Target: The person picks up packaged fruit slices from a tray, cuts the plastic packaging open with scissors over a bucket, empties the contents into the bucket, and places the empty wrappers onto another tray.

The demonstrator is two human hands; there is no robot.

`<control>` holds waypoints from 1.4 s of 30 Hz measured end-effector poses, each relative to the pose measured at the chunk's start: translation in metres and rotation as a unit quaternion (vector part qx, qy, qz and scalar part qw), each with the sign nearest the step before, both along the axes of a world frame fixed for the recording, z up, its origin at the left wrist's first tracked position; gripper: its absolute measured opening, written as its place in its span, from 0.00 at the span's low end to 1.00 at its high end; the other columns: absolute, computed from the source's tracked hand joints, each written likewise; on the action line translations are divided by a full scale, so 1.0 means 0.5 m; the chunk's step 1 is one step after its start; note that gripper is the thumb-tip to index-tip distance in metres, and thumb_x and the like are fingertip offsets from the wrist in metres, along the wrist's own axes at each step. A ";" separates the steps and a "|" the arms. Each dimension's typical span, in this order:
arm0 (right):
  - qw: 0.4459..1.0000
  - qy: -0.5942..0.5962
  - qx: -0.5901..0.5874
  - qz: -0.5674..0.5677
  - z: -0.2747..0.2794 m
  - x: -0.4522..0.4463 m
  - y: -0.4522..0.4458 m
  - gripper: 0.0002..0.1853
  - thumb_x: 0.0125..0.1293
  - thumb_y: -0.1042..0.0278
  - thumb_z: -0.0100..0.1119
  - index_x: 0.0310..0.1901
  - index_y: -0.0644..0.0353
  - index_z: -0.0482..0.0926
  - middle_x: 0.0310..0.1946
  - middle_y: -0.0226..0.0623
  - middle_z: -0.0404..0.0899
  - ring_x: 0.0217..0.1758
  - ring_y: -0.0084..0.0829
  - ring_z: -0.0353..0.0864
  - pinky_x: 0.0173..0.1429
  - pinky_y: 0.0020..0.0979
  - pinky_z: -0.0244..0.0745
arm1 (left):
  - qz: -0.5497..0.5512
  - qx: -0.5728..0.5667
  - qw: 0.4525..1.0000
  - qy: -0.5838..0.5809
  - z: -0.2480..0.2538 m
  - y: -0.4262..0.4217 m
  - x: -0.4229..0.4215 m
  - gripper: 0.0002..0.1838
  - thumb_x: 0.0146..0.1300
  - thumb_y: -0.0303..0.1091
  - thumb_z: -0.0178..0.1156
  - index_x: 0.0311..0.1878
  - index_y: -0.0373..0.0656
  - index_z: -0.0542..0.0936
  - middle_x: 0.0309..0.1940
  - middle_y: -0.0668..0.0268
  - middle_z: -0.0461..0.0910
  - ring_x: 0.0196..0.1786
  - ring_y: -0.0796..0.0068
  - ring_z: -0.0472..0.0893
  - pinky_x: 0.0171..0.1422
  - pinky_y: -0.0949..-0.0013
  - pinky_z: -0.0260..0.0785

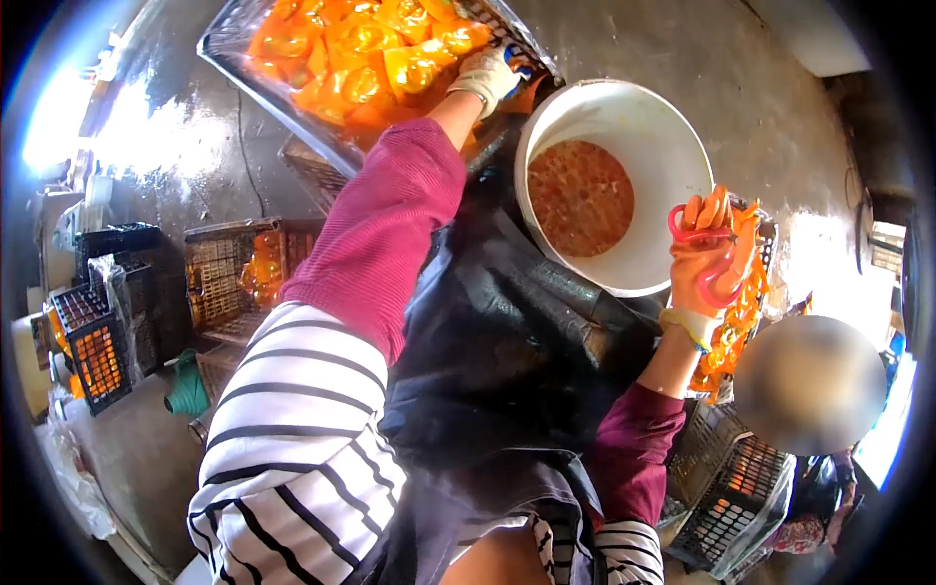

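Observation:
My left hand (486,80), in a pale glove, is at the right corner of a plastic-lined crate (278,122). Glossy orange pieces (366,58) fill that crate. Its fingers curl near the rim beside a small blue patch, and what they hold is hidden. My right hand (704,268), in an orange-stained glove, is closed around red-handled scissors (720,234). Between the hands stands a white bucket (673,146) with reddish-brown, lumpy contents (580,198). More orange pieces (726,341) lie in a container just beyond my right wrist.
A brown crate (219,283) holding some orange pieces stands on the left. Black crates (93,351) are stacked farther left, near a green object (185,385). At lower right are more dark crates (731,497) and a person, whose head area (809,385) is blurred. The floor looks wet.

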State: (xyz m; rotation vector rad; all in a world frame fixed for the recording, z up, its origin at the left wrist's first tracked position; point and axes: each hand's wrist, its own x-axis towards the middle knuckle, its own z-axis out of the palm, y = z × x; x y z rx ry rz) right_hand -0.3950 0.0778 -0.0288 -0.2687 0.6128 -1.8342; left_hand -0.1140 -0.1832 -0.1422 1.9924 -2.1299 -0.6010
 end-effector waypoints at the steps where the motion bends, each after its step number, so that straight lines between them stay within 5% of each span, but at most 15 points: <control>1: 1.000 0.001 0.008 -0.010 0.002 0.006 0.002 0.22 0.68 0.57 0.53 0.57 0.62 0.68 0.54 0.44 0.73 0.56 0.40 0.73 0.66 0.46 0.63 | 0.012 -0.044 0.999 0.004 -0.018 -0.004 -0.003 0.30 0.54 0.56 0.61 0.59 0.54 0.73 0.53 0.58 0.76 0.55 0.56 0.76 0.60 0.59 0.67; 7: 0.998 -0.042 -0.035 0.003 0.002 0.021 0.003 0.21 0.69 0.60 0.49 0.59 0.62 0.66 0.58 0.47 0.68 0.61 0.42 0.69 0.69 0.46 0.58 | 0.037 -0.040 0.950 0.307 -0.014 0.004 0.036 0.28 0.54 0.49 0.65 0.53 0.42 0.75 0.42 0.56 0.81 0.47 0.60 0.80 0.53 0.63 0.71; 10: 1.000 -0.020 0.012 -0.001 0.004 0.025 0.008 0.19 0.67 0.60 0.53 0.55 0.59 0.68 0.53 0.45 0.72 0.56 0.40 0.73 0.65 0.44 0.64 | 0.169 0.128 0.517 0.830 0.032 0.028 0.061 0.21 0.60 0.42 0.62 0.52 0.41 0.74 0.46 0.57 0.79 0.51 0.62 0.79 0.55 0.63 0.73; 14: 0.995 0.011 0.098 -0.027 0.001 0.036 0.009 0.20 0.62 0.59 0.61 0.51 0.61 0.71 0.50 0.43 0.76 0.54 0.37 0.76 0.63 0.42 0.68 | 0.023 0.209 0.304 0.929 0.065 0.097 0.101 0.23 0.61 0.41 0.61 0.54 0.38 0.72 0.53 0.54 0.75 0.56 0.53 0.75 0.61 0.53 0.70; 16: 0.996 -0.012 0.085 0.004 0.000 0.036 0.016 0.20 0.62 0.59 0.60 0.51 0.61 0.71 0.52 0.44 0.75 0.55 0.37 0.75 0.64 0.43 0.68 | 0.058 0.202 0.407 0.889 0.097 0.152 0.081 0.18 0.67 0.39 0.53 0.55 0.38 0.72 0.54 0.56 0.74 0.58 0.59 0.73 0.63 0.58 0.68; 17: 0.993 -0.011 0.110 -0.029 0.006 0.048 0.014 0.22 0.63 0.58 0.59 0.52 0.64 0.70 0.54 0.45 0.73 0.56 0.38 0.75 0.66 0.42 0.66 | -0.085 0.066 0.583 0.805 0.049 0.141 0.056 0.18 0.67 0.38 0.52 0.56 0.38 0.72 0.54 0.56 0.74 0.59 0.61 0.73 0.64 0.62 0.67; 19: 0.996 -0.027 0.088 0.008 -0.021 0.037 0.016 0.23 0.64 0.57 0.58 0.54 0.66 0.70 0.55 0.45 0.73 0.57 0.38 0.74 0.67 0.42 0.66 | -0.154 0.058 0.627 0.761 0.080 0.179 0.026 0.18 0.67 0.36 0.52 0.57 0.39 0.71 0.53 0.57 0.75 0.59 0.65 0.73 0.64 0.68 0.64; 20: 0.996 -0.034 0.077 0.023 -0.043 0.029 0.019 0.24 0.64 0.56 0.57 0.54 0.67 0.70 0.56 0.46 0.73 0.57 0.38 0.74 0.67 0.41 0.65 | -0.082 0.191 0.517 0.831 0.181 0.243 0.016 0.18 0.67 0.35 0.52 0.57 0.39 0.71 0.53 0.58 0.75 0.58 0.67 0.73 0.64 0.70 0.63; 23: 0.994 -0.021 0.098 0.040 -0.037 0.043 0.032 0.26 0.65 0.55 0.56 0.56 0.69 0.69 0.57 0.48 0.72 0.57 0.39 0.74 0.65 0.40 0.69 | -0.157 -0.068 0.778 0.604 0.164 0.223 -0.004 0.14 0.63 0.30 0.58 0.51 0.36 0.75 0.42 0.63 0.80 0.44 0.72 0.79 0.49 0.72 0.73; 26: 0.992 0.011 0.117 0.044 -0.023 0.046 0.043 0.27 0.66 0.54 0.55 0.57 0.69 0.67 0.58 0.50 0.70 0.57 0.40 0.74 0.64 0.39 0.70 | 0.080 -0.078 0.864 0.491 0.274 0.267 -0.032 0.15 0.56 0.31 0.64 0.47 0.43 0.77 0.32 0.65 0.80 0.34 0.70 0.80 0.38 0.71 0.74; 30: 0.993 0.042 0.098 0.054 -0.037 0.041 0.036 0.28 0.66 0.52 0.55 0.57 0.68 0.66 0.54 0.57 0.70 0.53 0.45 0.76 0.59 0.39 0.73 | -0.027 -0.215 0.938 0.272 0.177 0.203 -0.028 0.29 0.50 0.41 0.69 0.55 0.43 0.73 0.48 0.52 0.77 0.51 0.61 0.78 0.54 0.66 0.71; 31: 0.994 0.043 0.088 0.054 -0.042 0.042 0.034 0.28 0.65 0.52 0.56 0.56 0.67 0.66 0.52 0.58 0.71 0.51 0.46 0.77 0.57 0.39 0.74 | -0.030 0.033 0.984 0.172 0.243 0.241 -0.045 0.28 0.50 0.42 0.68 0.55 0.46 0.74 0.47 0.51 0.77 0.49 0.57 0.79 0.53 0.64 0.71; 32: 0.992 0.063 0.083 0.066 -0.045 0.042 0.035 0.29 0.66 0.51 0.54 0.57 0.68 0.65 0.55 0.59 0.69 0.54 0.47 0.75 0.60 0.40 0.72 | -0.091 -0.204 0.971 0.089 0.120 0.243 -0.072 0.21 0.52 0.42 0.66 0.49 0.47 0.78 0.43 0.52 0.79 0.46 0.57 0.80 0.51 0.63 0.71; 40: 0.968 0.173 0.143 0.108 -0.019 0.089 0.030 0.22 0.68 0.55 0.51 0.55 0.64 0.69 0.43 0.50 0.79 0.43 0.43 0.81 0.37 0.34 0.74 | 0.120 -0.049 0.918 0.374 0.111 0.186 -0.044 0.11 0.57 0.34 0.58 0.43 0.46 0.80 0.34 0.58 0.82 0.37 0.67 0.82 0.43 0.66 0.73; 42: 0.970 0.164 0.095 0.155 -0.050 0.083 0.033 0.21 0.68 0.56 0.52 0.55 0.63 0.70 0.46 0.49 0.79 0.46 0.44 0.80 0.41 0.35 0.74 | -0.136 -0.158 0.978 -0.028 0.150 0.188 -0.016 0.12 0.61 0.38 0.55 0.45 0.46 0.80 0.34 0.60 0.82 0.37 0.66 0.82 0.45 0.67 0.74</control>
